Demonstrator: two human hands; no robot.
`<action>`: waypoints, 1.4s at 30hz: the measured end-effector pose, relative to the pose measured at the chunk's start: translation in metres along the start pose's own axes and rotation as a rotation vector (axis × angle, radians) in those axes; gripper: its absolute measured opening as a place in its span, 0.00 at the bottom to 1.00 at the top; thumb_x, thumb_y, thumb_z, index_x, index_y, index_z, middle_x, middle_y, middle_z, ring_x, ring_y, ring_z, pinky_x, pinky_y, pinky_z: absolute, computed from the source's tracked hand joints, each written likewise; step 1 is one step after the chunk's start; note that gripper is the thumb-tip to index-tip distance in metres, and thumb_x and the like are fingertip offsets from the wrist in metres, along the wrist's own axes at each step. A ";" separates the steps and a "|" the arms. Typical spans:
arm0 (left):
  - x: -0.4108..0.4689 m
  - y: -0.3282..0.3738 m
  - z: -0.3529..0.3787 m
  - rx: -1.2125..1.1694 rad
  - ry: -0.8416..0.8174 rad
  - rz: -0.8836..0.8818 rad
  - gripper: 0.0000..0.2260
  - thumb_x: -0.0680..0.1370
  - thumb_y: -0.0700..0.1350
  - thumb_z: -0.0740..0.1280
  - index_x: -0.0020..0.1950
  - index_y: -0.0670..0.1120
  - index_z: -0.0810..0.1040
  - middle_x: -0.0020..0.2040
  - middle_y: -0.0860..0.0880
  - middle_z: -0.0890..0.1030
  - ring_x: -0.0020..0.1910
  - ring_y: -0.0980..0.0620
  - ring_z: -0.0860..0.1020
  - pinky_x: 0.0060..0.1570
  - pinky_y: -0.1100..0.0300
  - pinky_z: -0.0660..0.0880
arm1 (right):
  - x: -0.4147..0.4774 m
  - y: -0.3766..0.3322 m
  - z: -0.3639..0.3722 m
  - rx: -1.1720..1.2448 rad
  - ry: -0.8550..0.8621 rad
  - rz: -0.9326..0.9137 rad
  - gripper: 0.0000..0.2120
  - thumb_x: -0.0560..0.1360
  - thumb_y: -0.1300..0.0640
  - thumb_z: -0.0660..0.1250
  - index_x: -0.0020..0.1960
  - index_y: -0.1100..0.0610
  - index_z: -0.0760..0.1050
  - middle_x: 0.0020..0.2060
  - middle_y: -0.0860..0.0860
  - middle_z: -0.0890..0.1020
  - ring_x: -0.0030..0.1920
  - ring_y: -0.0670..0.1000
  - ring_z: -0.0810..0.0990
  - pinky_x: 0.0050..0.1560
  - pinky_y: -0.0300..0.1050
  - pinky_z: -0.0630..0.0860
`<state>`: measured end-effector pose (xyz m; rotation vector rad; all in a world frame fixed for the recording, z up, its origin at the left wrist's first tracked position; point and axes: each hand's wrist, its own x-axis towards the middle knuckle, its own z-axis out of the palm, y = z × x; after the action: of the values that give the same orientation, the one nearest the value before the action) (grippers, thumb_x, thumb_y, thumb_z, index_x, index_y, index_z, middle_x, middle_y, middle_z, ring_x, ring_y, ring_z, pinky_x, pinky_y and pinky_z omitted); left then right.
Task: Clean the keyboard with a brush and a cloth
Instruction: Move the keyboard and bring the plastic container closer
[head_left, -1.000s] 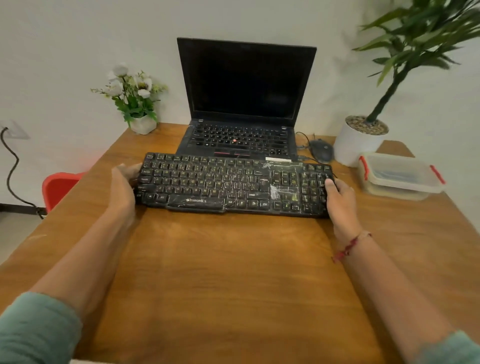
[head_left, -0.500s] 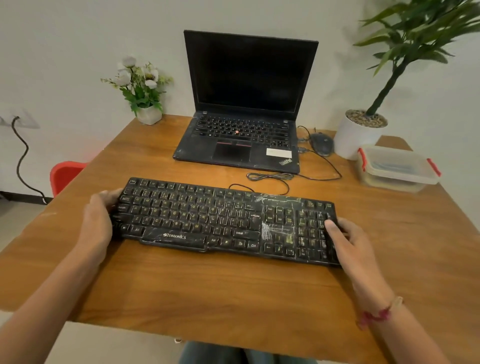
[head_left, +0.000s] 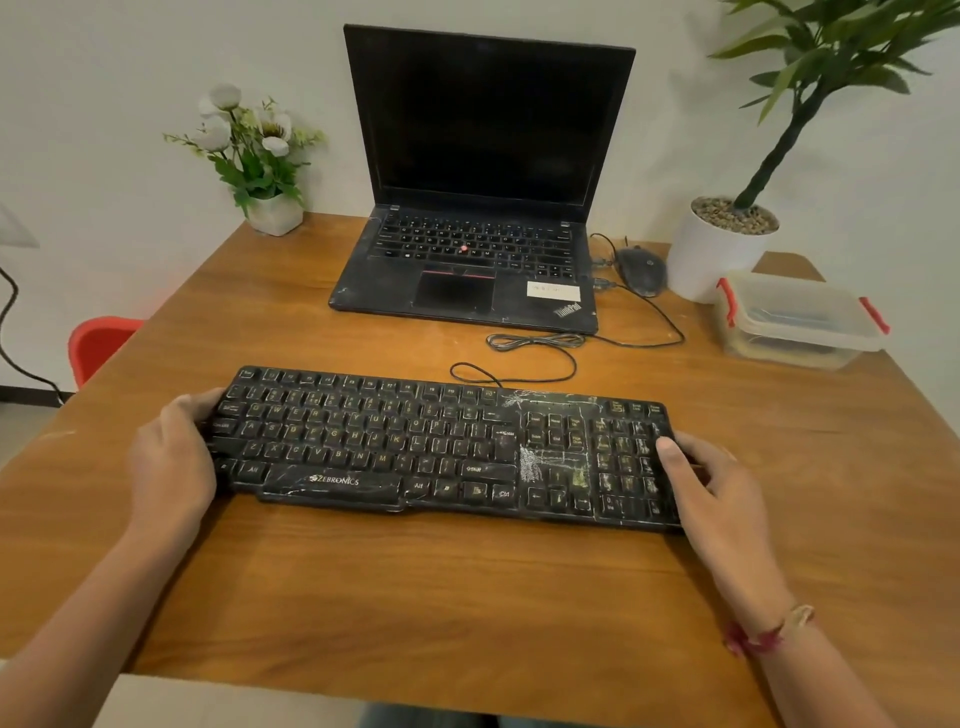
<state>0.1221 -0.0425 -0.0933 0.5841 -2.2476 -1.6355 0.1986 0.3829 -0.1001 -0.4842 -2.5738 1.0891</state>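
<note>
Head view shows your left hand (head_left: 171, 457) and right hand (head_left: 719, 499) curled around the two short ends of the dusty black plastic keyboard (head_left: 441, 447) lying on the brown wooden table (head_left: 415, 587), nearer you than the black laptop (head_left: 483, 208).

The left grip (head_left: 171, 462) and right grip (head_left: 722, 499) are bare, as are the 2 forearms (head_left: 83, 618). The right wrist (head_left: 748, 597) wears 1 thin red thread band (head_left: 756, 639) with a pale beige strand beside it. Under the worktop (head_left: 415, 597) edge, blue-grey trouser cloth (head_left: 431, 718) shows.

Container (head_left: 800, 318) contents indistinct through lid; plant (head_left: 831, 57) crown cropped; chair (head_left: 98, 344) mostly hidden.
</note>
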 end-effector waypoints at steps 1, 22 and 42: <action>0.001 -0.001 -0.001 0.002 -0.001 -0.020 0.31 0.72 0.60 0.47 0.62 0.48 0.81 0.58 0.47 0.82 0.60 0.46 0.77 0.67 0.46 0.69 | -0.002 -0.001 0.000 0.006 0.006 -0.008 0.35 0.70 0.29 0.50 0.61 0.51 0.78 0.54 0.46 0.80 0.51 0.42 0.76 0.52 0.50 0.74; -0.003 0.007 -0.025 0.164 0.053 -0.016 0.28 0.72 0.65 0.50 0.45 0.48 0.82 0.45 0.39 0.82 0.45 0.42 0.78 0.54 0.44 0.73 | 0.010 0.002 -0.009 -0.022 0.062 0.039 0.23 0.78 0.50 0.62 0.29 0.63 0.66 0.25 0.63 0.74 0.26 0.56 0.69 0.31 0.47 0.64; -0.075 0.169 0.206 0.119 -0.690 0.885 0.13 0.75 0.50 0.67 0.58 0.49 0.78 0.53 0.54 0.71 0.51 0.60 0.69 0.49 0.73 0.64 | 0.103 0.033 -0.108 0.211 0.447 -0.069 0.07 0.75 0.58 0.64 0.50 0.52 0.79 0.52 0.53 0.78 0.45 0.35 0.76 0.48 0.31 0.72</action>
<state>0.0662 0.2108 0.0041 -0.9882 -2.4486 -1.3025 0.1560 0.5153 -0.0375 -0.5140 -2.0508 1.0714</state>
